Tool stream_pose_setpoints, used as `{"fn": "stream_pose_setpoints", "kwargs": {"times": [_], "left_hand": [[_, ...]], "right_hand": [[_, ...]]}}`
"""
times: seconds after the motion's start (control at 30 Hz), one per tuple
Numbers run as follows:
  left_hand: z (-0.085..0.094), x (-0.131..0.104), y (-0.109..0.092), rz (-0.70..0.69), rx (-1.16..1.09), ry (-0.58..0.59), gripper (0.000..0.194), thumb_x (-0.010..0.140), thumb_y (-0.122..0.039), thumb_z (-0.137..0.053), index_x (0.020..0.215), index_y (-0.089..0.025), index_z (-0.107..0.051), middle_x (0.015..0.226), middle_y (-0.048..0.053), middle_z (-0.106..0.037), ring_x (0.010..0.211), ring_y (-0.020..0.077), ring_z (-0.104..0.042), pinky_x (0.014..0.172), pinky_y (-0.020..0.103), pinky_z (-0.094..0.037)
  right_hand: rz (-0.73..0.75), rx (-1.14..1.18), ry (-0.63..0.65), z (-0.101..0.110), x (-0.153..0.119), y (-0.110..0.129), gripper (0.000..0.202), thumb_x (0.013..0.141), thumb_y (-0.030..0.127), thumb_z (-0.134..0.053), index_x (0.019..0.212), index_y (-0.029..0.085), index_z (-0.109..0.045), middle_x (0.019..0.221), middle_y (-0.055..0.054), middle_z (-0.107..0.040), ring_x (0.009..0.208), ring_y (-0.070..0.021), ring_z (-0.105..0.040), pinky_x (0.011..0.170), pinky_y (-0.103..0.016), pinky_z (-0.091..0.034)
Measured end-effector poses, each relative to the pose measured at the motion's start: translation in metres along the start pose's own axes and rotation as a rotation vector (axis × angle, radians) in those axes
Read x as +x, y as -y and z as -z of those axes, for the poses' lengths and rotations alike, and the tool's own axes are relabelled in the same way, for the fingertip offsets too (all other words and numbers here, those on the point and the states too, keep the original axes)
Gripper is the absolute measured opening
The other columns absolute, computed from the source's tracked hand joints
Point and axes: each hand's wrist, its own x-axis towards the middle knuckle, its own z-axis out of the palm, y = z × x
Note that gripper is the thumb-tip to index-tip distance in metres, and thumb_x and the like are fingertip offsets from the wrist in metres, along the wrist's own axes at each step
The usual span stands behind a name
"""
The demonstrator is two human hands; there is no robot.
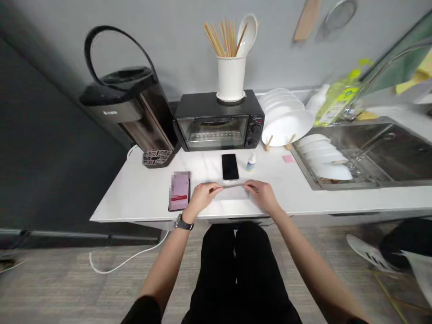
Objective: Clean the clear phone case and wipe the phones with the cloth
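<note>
Left hand [204, 195], right hand [262, 193]: fingertips pinching opposite ends of thin strip [232, 185]; beyond fingers, black phone [230, 167], small bottle [250, 163].

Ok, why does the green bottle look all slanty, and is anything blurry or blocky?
Head view: wide-lens stretching probably slants the green bottle and tall black machine outward; the white shoe is smeary; the thin held strip looks fuzzy; blocky squares hide part of the pink screen.
</note>
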Motion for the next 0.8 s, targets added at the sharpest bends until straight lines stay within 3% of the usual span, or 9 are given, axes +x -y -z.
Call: {"fn": "stream_pose_setpoints", "kwargs": {"times": [0.3,0.4,0.5,0.7,0.8], "left_hand": [[0.002,0.004,-0.003,-0.155,-0.078,-0.051,0.009,0.097,-0.03,-0.075,0.095,-0.023,-0.078,0.092,0.003,-0.078,0.085,0.0189,-0.072,0.081,0.03,-0.054],[0.002,0.006,-0.002,-0.166,-0.056,-0.018,0.013,0.098,-0.027,-0.072,0.109,-0.024,-0.078,0.099,0.004,-0.077,0.089,0.0187,-0.072,0.084,0.03,-0.055],[0.0,0.006,-0.002,-0.201,-0.044,0.015,0.012,0.099,-0.025,-0.07,0.108,-0.025,-0.078,0.106,0.004,-0.076,0.097,0.0186,-0.072,0.089,0.03,-0.054],[0.0,0.005,-0.007,-0.136,-0.018,-0.018,0.005,0.095,-0.026,-0.076,0.094,-0.022,-0.074,0.093,0.001,-0.075,0.087,0.0181,-0.071,0.083,0.03,-0.054],[0.002,0.005,-0.011,-0.128,0.002,-0.023,0.004,0.095,-0.024,-0.077,0.095,-0.023,-0.073,0.095,0.001,-0.076,0.089,0.0187,-0.072,0.086,0.031,-0.055]], "right_hand": [[0.076,0.06,-0.033,0.004,0.002,0.002,0.018,0.102,0.033,-0.063,0.108,0.026,-0.079,0.105,-0.005,-0.081,0.095,-0.0243,-0.077,0.089,-0.036,-0.06],[0.11,0.06,-0.025,0.006,0.005,0.004,0.019,0.102,0.033,-0.063,0.104,0.026,-0.08,0.104,-0.005,-0.08,0.095,-0.0241,-0.076,0.089,-0.037,-0.059],[0.094,0.053,-0.024,0.006,0.005,0.002,0.017,0.102,0.034,-0.065,0.098,0.025,-0.08,0.1,-0.004,-0.081,0.093,-0.0241,-0.077,0.087,-0.037,-0.059],[0.01,0.044,-0.015,0.005,0.001,-0.001,0.014,0.101,0.032,-0.066,0.102,0.027,-0.079,0.099,-0.001,-0.083,0.089,-0.0244,-0.08,0.083,-0.036,-0.061],[0.067,0.062,-0.048,0.006,0.001,0.001,0.016,0.102,0.032,-0.065,0.105,0.026,-0.08,0.115,-0.003,-0.082,0.103,-0.0256,-0.08,0.094,-0.038,-0.061]]}}
